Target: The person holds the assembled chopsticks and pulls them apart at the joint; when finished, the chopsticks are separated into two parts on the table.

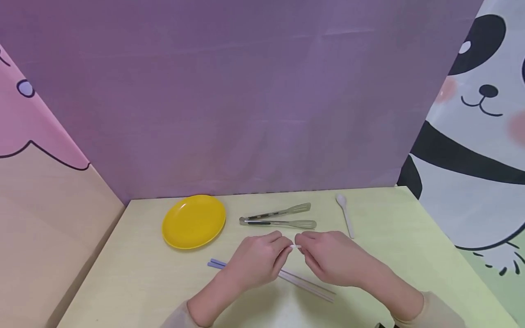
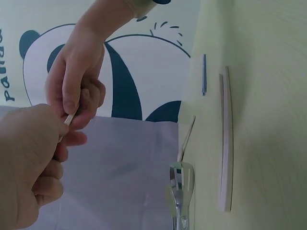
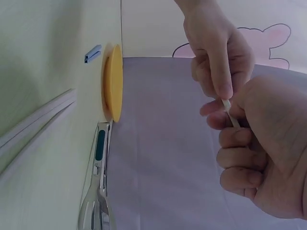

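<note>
Above the table, my left hand [image 1: 260, 259] and right hand [image 1: 334, 257] face each other with fingertips nearly meeting. Between them is a small thin white strip [image 1: 295, 246], one end pinched by each hand. Most of the strip [image 3: 231, 115] is covered by fingers in the wrist views, so its kind cannot be told. Below the hands lies a pair of pale pink chopsticks [image 1: 307, 286], partly hidden by the left hand. Two short blue ends [image 1: 216, 263] show beside the left forearm; whether they join the chopsticks is hidden.
A yellow plate [image 1: 194, 222] sits at the back left of the pale table [image 1: 135, 273]. Metal tongs [image 1: 283, 217] lie spread behind the hands. A pale spoon [image 1: 346, 215] rests at the back right. Purple cloth [image 1: 254, 100] hangs behind; printed panels stand at both sides.
</note>
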`<control>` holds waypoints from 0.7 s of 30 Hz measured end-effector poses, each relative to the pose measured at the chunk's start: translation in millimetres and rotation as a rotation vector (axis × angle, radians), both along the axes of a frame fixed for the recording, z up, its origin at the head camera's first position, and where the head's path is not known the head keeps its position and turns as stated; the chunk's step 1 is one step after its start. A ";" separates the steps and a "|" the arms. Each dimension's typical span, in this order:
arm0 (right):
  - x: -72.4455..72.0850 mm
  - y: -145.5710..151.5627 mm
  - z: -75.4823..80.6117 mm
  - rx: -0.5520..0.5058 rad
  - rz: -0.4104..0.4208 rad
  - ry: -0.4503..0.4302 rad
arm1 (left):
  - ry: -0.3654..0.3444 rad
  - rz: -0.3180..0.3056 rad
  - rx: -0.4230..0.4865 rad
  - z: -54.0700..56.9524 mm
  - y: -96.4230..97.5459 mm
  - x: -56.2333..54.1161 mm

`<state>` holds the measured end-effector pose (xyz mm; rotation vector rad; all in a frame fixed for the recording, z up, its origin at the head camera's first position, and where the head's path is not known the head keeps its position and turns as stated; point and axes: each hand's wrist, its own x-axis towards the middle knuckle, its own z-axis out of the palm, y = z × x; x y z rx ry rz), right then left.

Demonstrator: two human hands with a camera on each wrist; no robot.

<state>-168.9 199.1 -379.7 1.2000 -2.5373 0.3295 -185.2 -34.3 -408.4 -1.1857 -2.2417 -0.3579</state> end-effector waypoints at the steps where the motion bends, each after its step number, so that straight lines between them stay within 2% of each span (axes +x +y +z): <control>1: 0.4 -1.1 0.6 0.007 -0.008 -0.015 | 0.002 0.021 -0.021 0.3 0.0 0.7; 5: 3.2 -0.5 0.5 0.024 0.011 -0.111 | -0.044 0.068 -0.121 0.7 -3.1 5.6; 9: 6.0 3.6 -3.3 0.019 0.102 -0.165 | -0.118 0.043 -0.171 -1.1 -7.5 11.9; 13: 6.9 7.3 -5.5 -0.003 0.153 -0.148 | -0.094 0.015 -0.153 -1.0 -8.7 16.4; 16: 7.7 9.2 -4.8 -0.023 0.163 -0.155 | -0.069 -0.001 -0.142 0.9 -8.3 17.3; 21: 9.0 12.9 -4.3 -0.039 0.170 -0.140 | -0.073 -0.030 -0.129 1.7 -6.9 17.2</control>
